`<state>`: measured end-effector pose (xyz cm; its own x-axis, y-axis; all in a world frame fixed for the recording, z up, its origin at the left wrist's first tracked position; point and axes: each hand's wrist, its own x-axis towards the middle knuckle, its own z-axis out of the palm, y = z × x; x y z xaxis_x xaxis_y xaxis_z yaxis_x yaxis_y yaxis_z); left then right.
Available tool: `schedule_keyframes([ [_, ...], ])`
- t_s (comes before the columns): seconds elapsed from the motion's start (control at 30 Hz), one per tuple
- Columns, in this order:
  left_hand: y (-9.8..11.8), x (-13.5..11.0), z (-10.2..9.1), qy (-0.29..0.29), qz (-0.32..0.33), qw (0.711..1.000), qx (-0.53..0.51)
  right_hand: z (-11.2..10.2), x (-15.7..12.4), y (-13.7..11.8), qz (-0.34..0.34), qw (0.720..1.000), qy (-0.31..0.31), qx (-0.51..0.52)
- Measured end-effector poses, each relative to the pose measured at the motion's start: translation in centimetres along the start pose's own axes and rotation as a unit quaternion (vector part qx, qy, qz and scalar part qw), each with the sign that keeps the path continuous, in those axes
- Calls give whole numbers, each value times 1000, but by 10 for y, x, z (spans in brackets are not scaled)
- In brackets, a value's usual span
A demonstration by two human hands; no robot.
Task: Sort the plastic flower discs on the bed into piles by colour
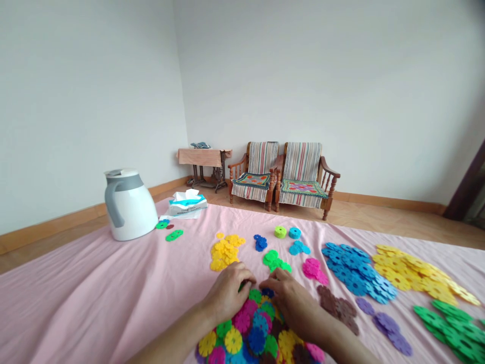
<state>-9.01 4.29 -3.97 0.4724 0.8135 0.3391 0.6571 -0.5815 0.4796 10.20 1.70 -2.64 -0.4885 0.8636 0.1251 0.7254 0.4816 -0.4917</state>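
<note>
Both my hands rest on the far edge of a mixed heap of colourful plastic snowflake discs [257, 333] on the pink cloth [94, 298]. My left hand [229, 293] has its fingers curled down onto the discs, closed around something I cannot make out. My right hand [293, 301] also curls its fingers at the heap's top, near a blue disc [268, 292]. Just beyond the fingers lie small sorted piles: yellow discs [224, 251], green discs [275, 260] and pink discs [313, 269].
Larger sorted piles lie to the right: blue [356, 270], yellow [420, 275], green [452, 323], brown [339, 306], purple [388, 326]. A white kettle [127, 205] and tissue pack [187, 202] stand at the far left. Two wooden armchairs [284, 174] stand by the wall.
</note>
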Motion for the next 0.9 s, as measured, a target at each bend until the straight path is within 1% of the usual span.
schedule_keyframes([
  [0.13, 1, 0, 0, 0, 1, 1000, 4, 1, 0, 2, 19, 1000, 3, -23],
  [0.27, 1, 0, -1, 0, 2, 1000, 5, 4, -1, 8, 21, 999, 30, -1],
  [0.37, 1, 0, -1, 3, -1, 1000, 4, 4, -1, 11, 38, 998, 49, 14],
  [0.47, 2, 0, -1, 3, -3, 1000, -1, -1, 1, 12, 62, 996, 63, 31],
  [0.6, 0, 0, 0, 6, -7, 1000, -5, -14, 8, 15, 84, 992, 76, 63],
  [0.67, -1, 0, 2, 11, -5, 1000, -8, -21, 16, 20, 100, 988, 92, 69],
  [0.77, -4, 0, 3, 17, -4, 1000, -16, -26, 33, 31, 146, 980, 116, 65],
  [0.9, -5, 0, 3, 18, -4, 999, -27, -23, 66, 45, 215, 968, 116, 61],
])
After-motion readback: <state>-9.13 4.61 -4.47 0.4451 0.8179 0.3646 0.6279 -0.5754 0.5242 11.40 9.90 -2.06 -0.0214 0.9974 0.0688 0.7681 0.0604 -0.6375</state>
